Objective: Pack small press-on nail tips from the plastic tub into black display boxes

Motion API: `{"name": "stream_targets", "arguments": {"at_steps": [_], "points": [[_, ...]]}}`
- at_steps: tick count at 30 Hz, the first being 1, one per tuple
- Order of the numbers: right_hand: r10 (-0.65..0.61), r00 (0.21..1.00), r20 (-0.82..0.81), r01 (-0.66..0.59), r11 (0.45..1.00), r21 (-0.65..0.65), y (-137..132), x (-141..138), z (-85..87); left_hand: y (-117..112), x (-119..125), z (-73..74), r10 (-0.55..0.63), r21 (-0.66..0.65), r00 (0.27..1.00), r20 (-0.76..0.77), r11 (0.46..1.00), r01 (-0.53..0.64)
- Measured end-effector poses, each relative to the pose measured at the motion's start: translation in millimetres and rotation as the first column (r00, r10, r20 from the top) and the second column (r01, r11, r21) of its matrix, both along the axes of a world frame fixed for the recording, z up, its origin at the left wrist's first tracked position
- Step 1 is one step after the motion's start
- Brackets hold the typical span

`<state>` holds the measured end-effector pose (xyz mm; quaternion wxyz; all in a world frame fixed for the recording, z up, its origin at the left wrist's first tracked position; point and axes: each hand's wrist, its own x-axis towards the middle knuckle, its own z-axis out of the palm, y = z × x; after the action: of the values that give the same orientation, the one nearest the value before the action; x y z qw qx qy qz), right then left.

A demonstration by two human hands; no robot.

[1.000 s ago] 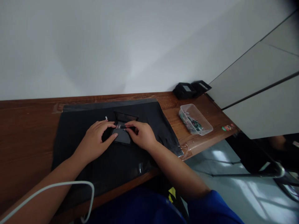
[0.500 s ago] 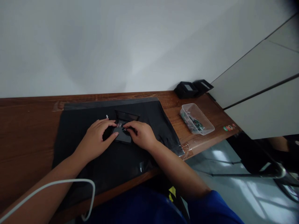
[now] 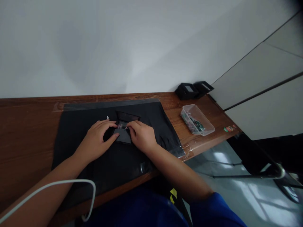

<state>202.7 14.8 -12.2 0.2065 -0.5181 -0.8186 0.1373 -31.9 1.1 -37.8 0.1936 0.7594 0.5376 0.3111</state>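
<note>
A small dark flat device lies on a black mat on the wooden desk. My left hand holds the device's left side, thumb on its near edge and forefinger at its far edge. My right hand rests on its right side, fingertips pinching a small part at its top near a tiny pale piece. Just behind lies a dark trapezoid panel. What sits under my fingers is hidden.
A clear plastic tub with small green parts stands right of the mat. Two black boxes sit at the desk's back right corner. Small coloured stickers mark the right edge. A white cable loops over my left forearm.
My right hand's fingers have drawn in slightly to the left over the device's top. My left hand keeps its hold. The view has shifted a little.
</note>
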Motion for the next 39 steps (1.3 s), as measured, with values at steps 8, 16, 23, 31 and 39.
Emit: {"name": "stream_targets", "arguments": {"at_steps": [8, 16, 23, 31, 39], "points": [[0.001, 0.996, -0.092, -0.002, 1.0, -0.02, -1, -2, -1.8, 1, -1, -3.6, 0.008, 0.003, 1.0, -0.007, 1.0, -0.008], [-0.014, 0.993, -0.113, 0.009, 0.999, -0.042, -1, -4, -1.5, 1, -2, -4.5, -0.002, 0.009, 1.0, -0.008, 1.0, 0.002], [-0.034, 0.997, -0.068, 0.03, 0.997, -0.067, -5, -7, 1.7, -1, 0, -2.5, 0.003, 0.009, 1.0, -0.007, 1.0, -0.003], [-0.026, 1.0, -0.015, 0.025, 0.998, -0.061, -5, -12, 5.6, 1, 0, -3.8, -0.009, 0.018, 1.0, -0.017, 1.0, 0.009], [0.009, 1.0, 0.016, -0.008, 0.997, -0.073, -6, -13, 7.1, 1, -1, -5.1, -0.003, 0.023, 1.0, -0.016, 1.0, 0.004]]}}
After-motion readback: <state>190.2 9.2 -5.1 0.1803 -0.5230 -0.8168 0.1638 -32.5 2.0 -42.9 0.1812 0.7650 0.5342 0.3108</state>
